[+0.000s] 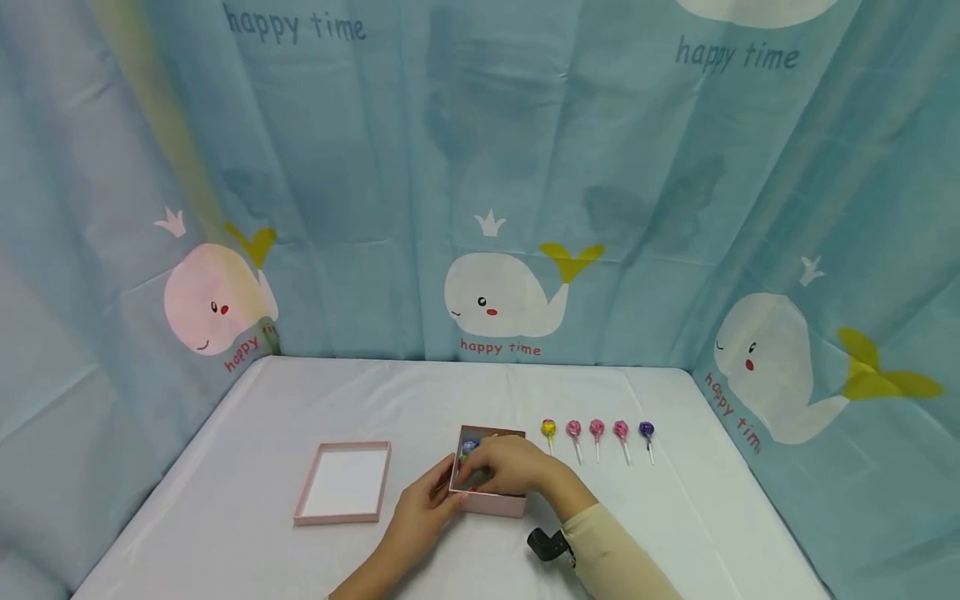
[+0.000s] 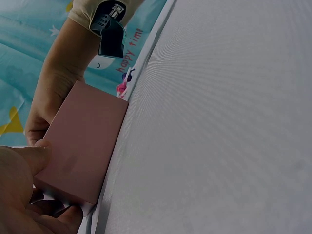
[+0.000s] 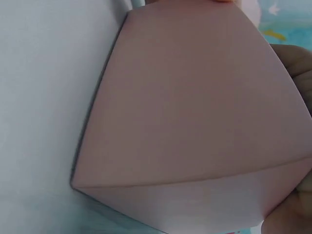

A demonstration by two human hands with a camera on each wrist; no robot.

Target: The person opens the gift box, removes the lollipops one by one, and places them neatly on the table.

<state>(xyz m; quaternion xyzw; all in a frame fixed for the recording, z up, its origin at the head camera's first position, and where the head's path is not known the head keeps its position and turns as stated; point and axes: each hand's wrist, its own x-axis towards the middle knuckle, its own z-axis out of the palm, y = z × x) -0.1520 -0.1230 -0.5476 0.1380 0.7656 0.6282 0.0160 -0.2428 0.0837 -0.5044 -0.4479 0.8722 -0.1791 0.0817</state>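
Note:
A pink open-topped box [image 1: 493,505] stands on the table, its front wall large in both wrist views. My left hand [image 1: 422,510] grips its front left corner, the thumb [image 2: 36,157] on the front wall and the fingers round the left side. Over the box's rim my right hand [image 1: 513,465] reaches inside, fingers bent downward. A blue-wrapped lollipop [image 1: 470,447] shows in the box beside those fingers, with a bit of red near the front wall. The right fingertips are hidden by the box, so I cannot tell whether they hold anything.
Right of the box, a row of lollipops lies sticks toward me: a yellow one [image 1: 549,427], several pink ones [image 1: 597,427] and a purple one [image 1: 647,430]. The shallow pink lid [image 1: 347,483] lies at left, white inside up. Whale-printed curtains [image 1: 510,167] surround the white table [image 1: 247,542].

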